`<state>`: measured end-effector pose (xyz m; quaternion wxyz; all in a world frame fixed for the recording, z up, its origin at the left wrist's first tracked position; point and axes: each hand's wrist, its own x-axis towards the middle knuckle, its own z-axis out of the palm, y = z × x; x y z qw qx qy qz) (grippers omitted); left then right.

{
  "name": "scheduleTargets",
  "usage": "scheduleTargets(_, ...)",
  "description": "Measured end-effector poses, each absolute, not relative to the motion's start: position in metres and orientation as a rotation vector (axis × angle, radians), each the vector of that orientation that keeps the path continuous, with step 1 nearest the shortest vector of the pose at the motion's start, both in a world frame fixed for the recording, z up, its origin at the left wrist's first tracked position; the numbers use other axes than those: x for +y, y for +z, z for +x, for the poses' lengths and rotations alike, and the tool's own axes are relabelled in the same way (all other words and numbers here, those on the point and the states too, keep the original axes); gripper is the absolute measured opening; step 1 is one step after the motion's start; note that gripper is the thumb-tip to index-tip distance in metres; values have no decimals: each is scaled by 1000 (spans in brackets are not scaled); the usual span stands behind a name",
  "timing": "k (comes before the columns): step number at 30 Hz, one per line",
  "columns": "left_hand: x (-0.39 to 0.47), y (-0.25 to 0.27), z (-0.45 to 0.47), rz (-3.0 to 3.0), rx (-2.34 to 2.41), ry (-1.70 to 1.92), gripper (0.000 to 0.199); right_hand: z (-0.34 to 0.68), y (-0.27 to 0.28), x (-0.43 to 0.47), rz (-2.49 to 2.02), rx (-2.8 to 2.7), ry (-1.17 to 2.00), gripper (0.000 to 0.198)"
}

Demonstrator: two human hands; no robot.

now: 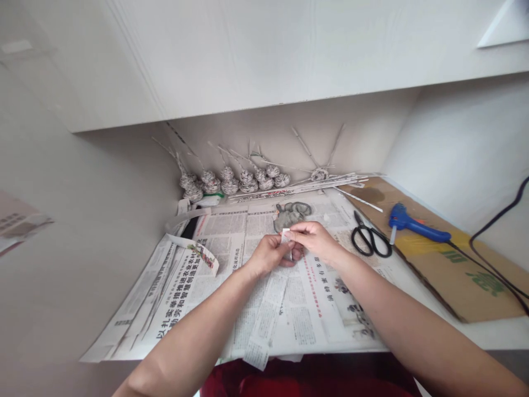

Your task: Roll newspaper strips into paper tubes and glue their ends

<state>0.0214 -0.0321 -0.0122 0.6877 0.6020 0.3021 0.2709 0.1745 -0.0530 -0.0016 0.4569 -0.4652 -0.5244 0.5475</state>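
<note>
- Paper strip [285,237]: between my hands; scissors [371,240] at three o'clock.
- My left hand [270,253] and right hand [316,240] pinch its twelve-o'clock end.
- Likely light, limp, tearable; I'd grip it flat.

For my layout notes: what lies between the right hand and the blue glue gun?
In the head view, the black scissors lie between the right hand and the blue glue gun, resting on the newspaper.

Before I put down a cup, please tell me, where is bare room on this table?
Flat newspaper shows between the curled strip and the left hand; the cardboard has room between the glue gun and its near edge. The back is crowded with paper sticks and woven paper figures.
</note>
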Motion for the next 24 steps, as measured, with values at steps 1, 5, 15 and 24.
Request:
scheduleTargets(1,-32,-12,21,1353,672,595,37,175,-2,-53,-1153,-1271,1359,30)
scheduleTargets(5,-33,-11,21,1363,669,571,34,172,-4,-54,-1190,-1195,1372,29)
scheduleTargets(15,-34,-9,20,1331,634,515,41,168,-1,-56,-1092,-1158,1441,29)
scheduleTargets(24,-34,-9,20,1345,641,514,40,173,-1,-56,-1131,-1162,1450,31)
